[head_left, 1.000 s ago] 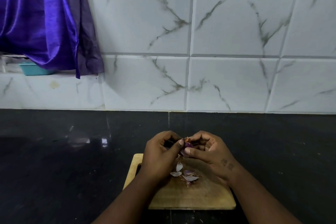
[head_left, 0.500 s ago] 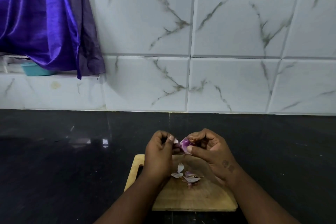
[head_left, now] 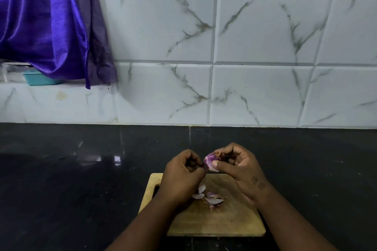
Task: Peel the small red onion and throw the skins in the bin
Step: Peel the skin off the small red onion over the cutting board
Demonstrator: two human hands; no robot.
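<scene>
Purple, slick-looking onion (head_left: 210, 164) is pinched in the right hand (head_left: 241, 167); papery skin, likely fragile, is nipped by the left hand (head_left: 183, 171).

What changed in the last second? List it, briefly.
The hands parted slightly: the left hand drew back leftward, exposing more of the purple onion, still pinched in the right hand. The skins on the cutting board stayed put.
</scene>
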